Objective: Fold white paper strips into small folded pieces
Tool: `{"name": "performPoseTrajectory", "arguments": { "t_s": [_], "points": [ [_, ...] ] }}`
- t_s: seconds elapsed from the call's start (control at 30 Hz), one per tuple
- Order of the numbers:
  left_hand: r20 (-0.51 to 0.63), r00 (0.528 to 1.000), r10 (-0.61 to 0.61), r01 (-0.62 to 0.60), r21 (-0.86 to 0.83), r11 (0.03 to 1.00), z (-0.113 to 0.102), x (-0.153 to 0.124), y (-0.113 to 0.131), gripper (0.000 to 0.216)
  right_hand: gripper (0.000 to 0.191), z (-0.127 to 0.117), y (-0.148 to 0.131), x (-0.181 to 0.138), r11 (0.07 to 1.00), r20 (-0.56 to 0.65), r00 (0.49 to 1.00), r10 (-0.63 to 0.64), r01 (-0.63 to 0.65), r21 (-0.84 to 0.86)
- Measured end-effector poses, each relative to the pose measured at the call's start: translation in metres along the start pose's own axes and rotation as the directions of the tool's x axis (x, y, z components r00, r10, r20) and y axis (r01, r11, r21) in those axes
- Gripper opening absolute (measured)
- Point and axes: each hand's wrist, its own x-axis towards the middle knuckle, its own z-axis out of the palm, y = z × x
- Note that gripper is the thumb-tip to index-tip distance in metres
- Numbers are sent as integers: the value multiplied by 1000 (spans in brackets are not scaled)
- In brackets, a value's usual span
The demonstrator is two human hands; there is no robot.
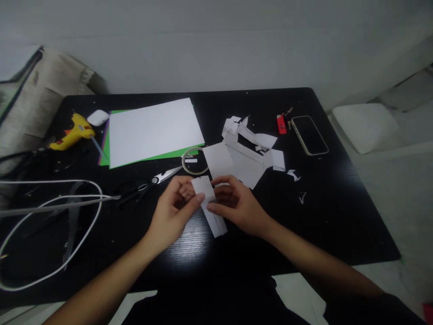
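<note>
A folded strip of white paper [210, 212] is held between both hands above the near middle of the black table. My left hand [174, 207] pinches its left edge, thumb on the front face and fingers curled behind. From the other side, my right hand [240, 203] grips it with the thumb low on the front and the fingers behind. Just beyond lie folded white paper pieces [243, 162] and a roll of tape [184, 168]. Black-handled scissors [155, 179] lie left of my left hand, their blades pointing toward the tape.
White sheets [152, 131] rest on green and purple ones at the back left, beside a yellow glue gun [77, 131] and a white case [98, 117]. A white cable [91, 234] loops at left. A red lighter [281, 123], phone [309, 135] and paper scraps [293, 175] lie right.
</note>
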Motion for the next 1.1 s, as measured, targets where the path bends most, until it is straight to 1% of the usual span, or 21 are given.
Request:
{"name": "performPoseTrajectory", "arguments": {
  "t_s": [0.1, 0.2, 0.23, 0.3, 0.37, 0.4, 0.43, 0.47, 0.5, 0.53, 0.57, 0.6, 0.67, 0.73, 0.77, 0.8, 0.87, 0.93, 1.0, 1.1],
  "points": [
    [19, 1000, -22, 22, 3, 1000, -3, 2, 4, 15, 38, -3, 0, 2, 996, 73, 994, 75, -78, 34],
    [95, 995, -30, 24, 60, 998, -8, 3, 3, 14, 30, -5, -1, 4, 992, 100, 990, 104, -110, 63],
    [114, 993, -25, 15, 90, 996, -9, 3, 1, 18, 29, -5, -1, 4, 991, 101, 989, 107, -114, 67],
    [116, 993, 24, -43, 161, 986, -12, 3, -4, 37, 27, -5, -1, 4, 991, 103, 988, 115, -122, 61],
    [78, 985, 152, -167, 265, 950, -14, 3, -9, 62, 26, -5, 0, 4, 991, 103, 987, 120, -125, 46],
    [63, 969, 238, -245, 332, 911, -15, 3, -10, 71, 27, -5, 0, 4, 992, 104, 988, 118, -123, 41],
    [65, 944, 323, -320, 408, 855, -16, 4, -9, 74, 28, -5, 1, 4, 992, 108, 988, 112, -117, 39],
    [87, 915, 395, -385, 487, 784, -17, 4, -8, 70, 29, -5, 1, 4, 994, 115, 988, 100, -105, 38],
    [122, 886, 446, -433, 559, 707, -17, 4, -6, 62, 28, -4, 1, 4, 996, 119, 989, 84, -88, 31],
    [168, 869, 465, -460, 620, 636, -18, 4, -4, 51, 27, -5, 1, 4, 998, 118, 991, 62, -63, 11],
    [204, 865, 459, -467, 664, 584, -18, 4, -2, 40, 25, -5, 1, 4, 999, 112, 993, 37, -34, -29],
    [230, 870, 435, -462, 687, 560, -18, 4, 0, 32, 22, -5, 1, 4, 996, 101, 995, 10, -1, -85],
    [249, 892, 377, -438, 681, 586, -20, 5, 2, 25, 17, -7, -1, 4, 973, 87, 996, -35, 54, -223],
    [243, 919, 311, -393, 637, 663, -21, 5, 2, 22, 15, -8, -3, 4, 941, 98, 993, -59, 88, -326],
    [235, 933, 271, -359, 611, 706, -22, 5, 1, 20, 15, -9, -4, 4, 934, 109, 992, -62, 96, -343],
    [228, 947, 228, -320, 583, 747, -23, 5, 1, 17, 15, -10, -5, 4, 939, 128, 990, -52, 92, -331],
    [217, 967, 133, -232, 534, 813, -25, 6, 1, 13, 15, -11, -8, 4, 969, 176, 984, -9, 52, -241],
    [231, 971, 63, -174, 498, 849, -26, 6, 2, 14, 18, -12, -11, 4, 990, 239, 969, 58, -24, -141],
    [255, 966, 32, -157, 487, 859, -27, 7, 5, 14, 25, -13, -14, 3, 989, 286, 951, 118, -86, -123],
    [283, 958, 36, -173, 475, 863, -29, 7, 8, 12, 31, -15, -17, 2, 980, 318, 935, 156, -106, -169]
  ]
}}
